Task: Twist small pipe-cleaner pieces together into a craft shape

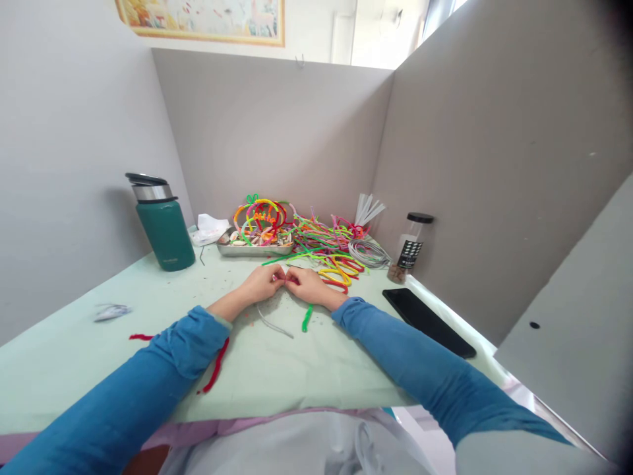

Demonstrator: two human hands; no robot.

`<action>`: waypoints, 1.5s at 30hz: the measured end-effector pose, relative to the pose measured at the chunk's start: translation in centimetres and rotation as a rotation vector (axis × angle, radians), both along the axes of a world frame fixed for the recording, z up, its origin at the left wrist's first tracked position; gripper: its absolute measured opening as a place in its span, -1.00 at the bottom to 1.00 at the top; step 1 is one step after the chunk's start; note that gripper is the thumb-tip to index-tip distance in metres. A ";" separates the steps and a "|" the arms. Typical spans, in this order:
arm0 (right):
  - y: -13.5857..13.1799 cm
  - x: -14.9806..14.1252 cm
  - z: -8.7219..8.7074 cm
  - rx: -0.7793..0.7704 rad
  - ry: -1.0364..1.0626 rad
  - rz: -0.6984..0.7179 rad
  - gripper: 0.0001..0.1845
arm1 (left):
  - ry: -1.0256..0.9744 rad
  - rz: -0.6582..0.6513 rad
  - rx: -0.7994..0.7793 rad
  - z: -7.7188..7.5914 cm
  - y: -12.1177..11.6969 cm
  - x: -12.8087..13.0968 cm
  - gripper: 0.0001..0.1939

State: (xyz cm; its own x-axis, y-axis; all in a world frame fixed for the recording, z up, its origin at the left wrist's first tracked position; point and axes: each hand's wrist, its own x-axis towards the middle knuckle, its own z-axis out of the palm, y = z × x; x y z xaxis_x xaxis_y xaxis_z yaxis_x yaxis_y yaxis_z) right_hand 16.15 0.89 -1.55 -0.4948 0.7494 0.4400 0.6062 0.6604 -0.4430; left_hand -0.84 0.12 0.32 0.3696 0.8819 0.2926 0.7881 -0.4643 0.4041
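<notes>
My left hand [261, 285] and my right hand [310, 288] meet over the middle of the table, the fingertips of each pinched together and almost touching. Whatever lies between them is too small and hidden to make out. Just below the right hand is a short green pipe cleaner [307, 318]. A thin grey wire [275, 323] curves across the cloth below the left hand. Under my left forearm runs a red pipe cleaner [216, 368], its ends showing on both sides. Yellow and red pipe-cleaner loops [341, 270] lie right beside the right hand.
Behind the hands stand a metal tray [254, 251] with headband-like pipe-cleaner rings [262, 221], a heap of coloured pipe cleaners [321, 235] and a wire coil [370, 254]. A green bottle [167, 234] is left; a black-lidded jar [410, 247] and a phone [428, 322] are right. Grey partitions [277, 119] enclose the table.
</notes>
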 end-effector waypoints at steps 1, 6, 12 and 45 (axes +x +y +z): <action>0.0 0.0 0.0 0.001 -0.001 -0.001 -0.91 | -0.002 -0.002 0.000 0.0 0.0 0.0 -0.85; 0.0 0.0 0.0 0.010 -0.004 -0.005 -0.92 | -0.005 -0.004 -0.005 0.1 -0.1 0.0 -0.84; -0.1 0.0 0.0 0.013 -0.001 -0.001 -0.93 | -0.014 0.000 -0.011 0.1 -0.1 0.1 -0.85; 0.6 0.2 -0.6 0.047 -0.012 0.017 -0.91 | 0.025 0.009 -0.001 0.3 -0.3 0.2 -0.85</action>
State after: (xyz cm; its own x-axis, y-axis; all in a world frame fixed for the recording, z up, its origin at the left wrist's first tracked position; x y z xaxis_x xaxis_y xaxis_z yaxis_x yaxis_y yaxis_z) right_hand 16.30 1.48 -2.19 -0.5128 0.7197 0.4681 0.6001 0.6904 -0.4040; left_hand -0.61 -0.16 0.65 0.3690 0.8855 0.2823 0.8018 -0.4569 0.3851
